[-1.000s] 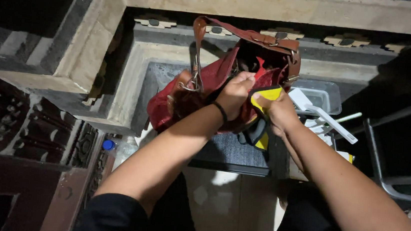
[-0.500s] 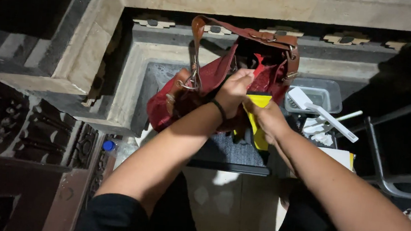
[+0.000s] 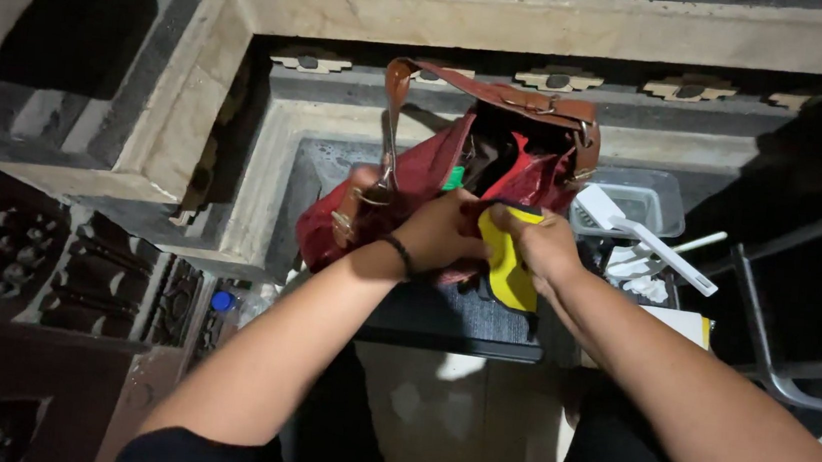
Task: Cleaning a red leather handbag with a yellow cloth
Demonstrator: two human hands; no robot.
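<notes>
Head view, nearest first: both forearms reach forward from the bottom edge and meet at the middle of the picture. The left hand is closed on the near edge of a red bag, fingers curled over the fabric at the rim, a dark band at the wrist. The right hand is closed on a yellow flat item, pinching its upper end; the item hangs from the fingers with its long axis running down and slightly toward the person, its lower end over a dark mat.

The bag mouth lies directly beyond both hands and stands open, with a brown leather strap arched over it. The yellow item's upper end touches the bag rim just right of the left hand; the right hand is the nearer one to the opening's centre.

Right of the right hand: a clear plastic tub and a white long-handled tool lying slantwise. Farthest out, a pale stone ledge frames the recess.
</notes>
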